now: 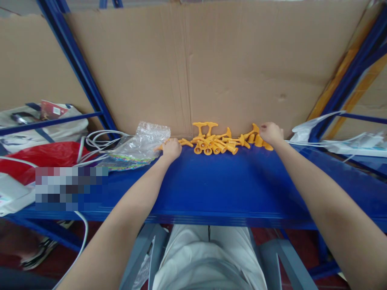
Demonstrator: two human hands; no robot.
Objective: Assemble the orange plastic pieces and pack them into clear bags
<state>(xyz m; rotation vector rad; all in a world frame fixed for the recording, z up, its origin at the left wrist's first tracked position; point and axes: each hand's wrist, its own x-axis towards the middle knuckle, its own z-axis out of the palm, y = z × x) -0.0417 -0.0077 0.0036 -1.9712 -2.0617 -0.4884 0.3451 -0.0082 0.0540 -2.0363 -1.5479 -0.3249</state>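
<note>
Several yellow pieces point flared ends near, long axes roughly near-far; left hand, right hand fingertips obscured; can't tell either grip.

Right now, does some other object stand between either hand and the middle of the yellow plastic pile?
Nothing else visible does. Only more yellow pieces lie between the left hand or right hand and the middle of the yellow plastic pile. The clear plastic bag is beyond the left hand, outside that gap.
</note>
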